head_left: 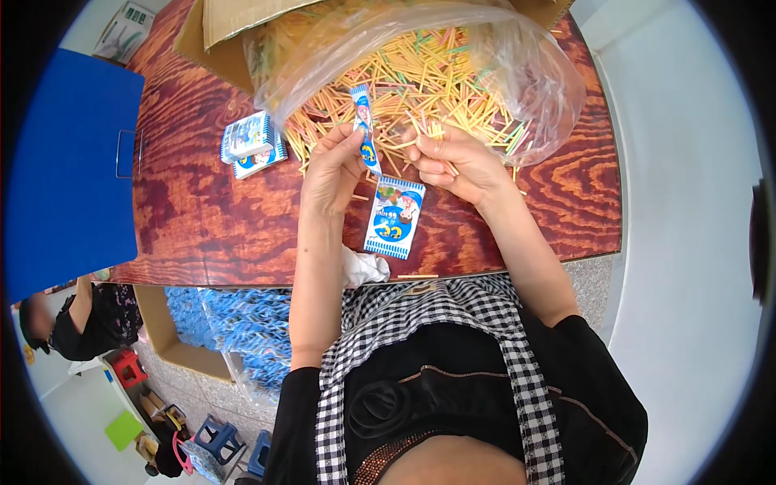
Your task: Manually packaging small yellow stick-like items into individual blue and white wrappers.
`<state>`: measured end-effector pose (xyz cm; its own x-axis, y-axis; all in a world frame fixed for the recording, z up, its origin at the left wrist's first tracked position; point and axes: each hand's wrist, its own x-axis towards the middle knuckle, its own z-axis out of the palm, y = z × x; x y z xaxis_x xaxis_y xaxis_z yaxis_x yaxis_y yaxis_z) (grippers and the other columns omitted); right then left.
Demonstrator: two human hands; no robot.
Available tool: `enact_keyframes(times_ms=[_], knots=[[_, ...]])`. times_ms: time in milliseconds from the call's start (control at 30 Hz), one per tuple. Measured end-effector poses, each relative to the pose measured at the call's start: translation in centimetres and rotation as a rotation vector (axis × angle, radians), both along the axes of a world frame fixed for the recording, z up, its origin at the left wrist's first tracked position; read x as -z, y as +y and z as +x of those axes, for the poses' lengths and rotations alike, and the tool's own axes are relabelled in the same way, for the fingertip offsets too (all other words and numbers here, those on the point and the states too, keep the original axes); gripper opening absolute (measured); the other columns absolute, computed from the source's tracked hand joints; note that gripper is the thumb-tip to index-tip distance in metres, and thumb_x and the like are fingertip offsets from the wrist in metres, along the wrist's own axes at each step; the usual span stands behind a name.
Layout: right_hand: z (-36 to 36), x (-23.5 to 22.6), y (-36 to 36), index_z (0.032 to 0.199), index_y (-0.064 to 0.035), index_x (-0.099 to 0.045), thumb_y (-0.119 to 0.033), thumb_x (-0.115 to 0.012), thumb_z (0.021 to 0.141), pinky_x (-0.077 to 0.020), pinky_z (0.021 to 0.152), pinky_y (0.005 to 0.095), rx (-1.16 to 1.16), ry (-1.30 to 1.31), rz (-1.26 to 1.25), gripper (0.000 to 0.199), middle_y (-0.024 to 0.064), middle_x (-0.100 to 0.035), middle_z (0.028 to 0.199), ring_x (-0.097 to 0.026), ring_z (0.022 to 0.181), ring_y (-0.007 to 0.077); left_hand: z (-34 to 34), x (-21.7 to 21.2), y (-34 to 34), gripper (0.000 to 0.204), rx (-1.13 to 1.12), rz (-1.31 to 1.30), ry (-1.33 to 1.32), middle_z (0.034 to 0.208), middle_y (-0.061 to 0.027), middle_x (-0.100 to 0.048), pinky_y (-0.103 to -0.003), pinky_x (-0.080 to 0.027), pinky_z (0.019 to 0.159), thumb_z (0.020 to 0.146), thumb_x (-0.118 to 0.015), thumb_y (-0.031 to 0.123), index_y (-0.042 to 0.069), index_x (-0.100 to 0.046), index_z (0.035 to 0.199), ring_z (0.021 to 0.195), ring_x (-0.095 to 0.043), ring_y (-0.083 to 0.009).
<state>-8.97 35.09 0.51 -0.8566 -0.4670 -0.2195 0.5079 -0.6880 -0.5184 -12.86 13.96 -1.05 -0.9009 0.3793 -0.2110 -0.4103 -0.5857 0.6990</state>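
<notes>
While the left hand (333, 166) pinches a narrow blue-and-white packet (365, 129) upright by its lower end, mouth toward the pile, the right hand (457, 160) has its fingers closed on a few thin sticks (440, 129) just beside it. A clear plastic bag (517, 56) lining the cardboard box (222, 36) spills yellow, pink and green sticks onto the wooden table (202, 218). A flat packet (394, 218) lies below the hands; filled packets (252, 144) sit at the left. A floor box (234, 331) holds more blue packets.
</notes>
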Motion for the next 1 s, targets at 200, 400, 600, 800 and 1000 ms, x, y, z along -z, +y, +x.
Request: enact_keyframes(times_ms=[200,400,600,800,1000], knots=[[0.1,-0.1,0.1,0.103,0.0011,-0.054,-0.011,-0.058,0.092,-0.0317,0.041,0.0154,0.072,-0.085,0.01,0.017,0.0074,-0.057,0.081,-0.042,0.052,0.004,1.1,-1.2,0.8,0.007,0.013,0.024,-0.022,0.092,-0.0104,-0.067,-0.032,-0.055,0.074,0.09,-0.059,0.006,0.001,-0.061,0.094,0.079,-0.066,-0.0182],[0.3,-0.7,-0.3,0.093,-0.0021,-0.052,-0.012,-0.059,0.093,-0.03,0.039,0.0152,0.21,-0.101,0.108,0.012,0.007,-0.058,0.078,-0.041,0.049,0.0035,1.6,-0.4,0.7,0.012,0.034,0.033,0.026,0.094,-0.0092,-0.067,-0.034,-0.056,0.077,0.09,-0.059,0.008,0.002,-0.062,0.101,0.084,-0.067,-0.019],[0.5,-1.0,-1.0,0.093,-0.0024,-0.053,-0.011,-0.06,0.092,-0.0286,0.04,0.0154,0.37,0.032,0.294,0.011,0.0065,-0.06,0.077,-0.041,0.049,0.0027,3.8,-2.3,1.9,0.005,-0.033,-0.019,-0.034,0.088,-0.0066,-0.068,-0.026,-0.054,0.069,0.088,-0.062,0.004,0.003,-0.061,0.092,0.077,-0.065,-0.0128],[1.0,-1.4,-1.0,0.095,-0.0031,-0.057,-0.009,-0.061,0.09,-0.0283,0.044,0.0155,0.43,0.29,0.654,0.009,0.0025,-0.06,0.075,-0.041,0.05,0.0028,4.9,-4.0,1.4,0.007,-0.105,-0.2,0.139,0.09,-0.006,-0.067,-0.024,-0.051,0.069,0.088,-0.061,0.004,0.002,-0.062,0.095,0.077,-0.064,-0.0118],[1.4,-3.1,-1.4,0.098,-0.0005,-0.058,-0.009,-0.062,0.09,-0.0289,0.044,0.0162,0.311,0.307,0.457,0.012,0.0014,-0.059,0.073,-0.041,0.051,0.0036,4.5,-3.3,1.6,0.017,-0.008,0.02,0.001,0.105,-0.0153,-0.066,-0.03,-0.054,0.078,0.089,-0.06,0.009,-0.002,-0.059,0.103,0.096,-0.064,-0.0235]])
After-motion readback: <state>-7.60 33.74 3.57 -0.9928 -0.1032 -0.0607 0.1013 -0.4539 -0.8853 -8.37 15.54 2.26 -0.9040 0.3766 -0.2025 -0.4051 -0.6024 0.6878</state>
